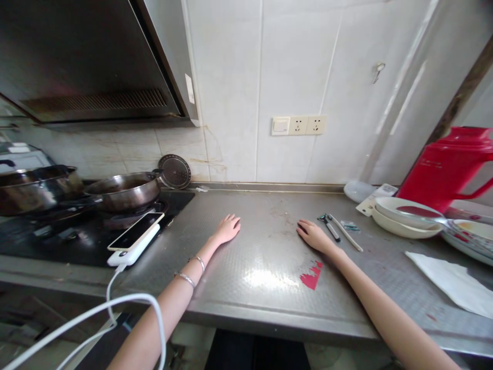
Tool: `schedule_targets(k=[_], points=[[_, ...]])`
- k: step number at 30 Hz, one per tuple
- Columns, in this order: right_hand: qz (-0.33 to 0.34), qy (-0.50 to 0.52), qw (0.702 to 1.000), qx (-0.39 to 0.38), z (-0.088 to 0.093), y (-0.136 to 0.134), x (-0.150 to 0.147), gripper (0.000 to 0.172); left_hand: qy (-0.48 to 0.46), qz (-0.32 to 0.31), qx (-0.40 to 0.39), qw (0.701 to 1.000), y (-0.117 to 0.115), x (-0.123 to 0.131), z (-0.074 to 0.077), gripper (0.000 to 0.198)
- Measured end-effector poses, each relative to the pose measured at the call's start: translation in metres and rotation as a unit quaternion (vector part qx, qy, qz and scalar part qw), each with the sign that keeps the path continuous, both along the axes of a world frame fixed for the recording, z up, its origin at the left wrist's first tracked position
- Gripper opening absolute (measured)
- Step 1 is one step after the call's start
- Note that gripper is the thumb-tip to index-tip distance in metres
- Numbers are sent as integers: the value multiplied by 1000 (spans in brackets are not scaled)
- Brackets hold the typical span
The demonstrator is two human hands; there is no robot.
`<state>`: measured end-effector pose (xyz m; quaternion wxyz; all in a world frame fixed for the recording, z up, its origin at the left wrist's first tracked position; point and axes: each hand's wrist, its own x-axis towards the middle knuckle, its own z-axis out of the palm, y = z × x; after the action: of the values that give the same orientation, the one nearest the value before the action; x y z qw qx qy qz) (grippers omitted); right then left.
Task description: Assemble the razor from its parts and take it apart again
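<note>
My left hand rests palm down on the steel countertop, fingers stretched out and holding nothing. Two silver bracelets circle that forearm. Farther right, my right hand also lies flat on the counter with nothing in it. Just beside its fingers are a razor and a thin pale curved stick, with a small clear-and-teal packet close by. A torn red patch shows on the counter below my right hand.
On the left, a steel pan and a pot stand on the black stove. A phone lies on a white power bank with a cable. Stacked bowls, a red thermos and white paper occupy the right.
</note>
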<state>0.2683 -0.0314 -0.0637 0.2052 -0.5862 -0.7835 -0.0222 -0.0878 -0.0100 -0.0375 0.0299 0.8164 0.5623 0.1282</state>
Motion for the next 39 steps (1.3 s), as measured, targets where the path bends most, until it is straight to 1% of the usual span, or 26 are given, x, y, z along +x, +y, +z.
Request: schedule_targets(k=[6, 13, 20, 26, 31, 39], points=[[0, 1, 1000, 0, 2, -1, -1, 41, 2, 2, -2, 1000, -2, 1, 2, 48], [0, 10, 1000, -1, -1, 0, 1, 39, -13, 1, -10, 1000, -1, -1, -1, 47], [8, -6, 1000, -3, -3, 3, 3, 43, -10, -3, -3, 1000, 0, -1, -2, 47], [0, 4, 1000, -2, -4, 3, 2, 40, -8, -1, -2, 1000, 0, 0, -2, 47], [-1, 4, 1000, -3, -2, 2, 2, 40, -8, 2, -6, 1000, -2, 0, 0, 47], [3, 20, 1000, -5, 1, -1, 0, 38, -10, 3, -6, 1000, 1, 0, -2, 46]])
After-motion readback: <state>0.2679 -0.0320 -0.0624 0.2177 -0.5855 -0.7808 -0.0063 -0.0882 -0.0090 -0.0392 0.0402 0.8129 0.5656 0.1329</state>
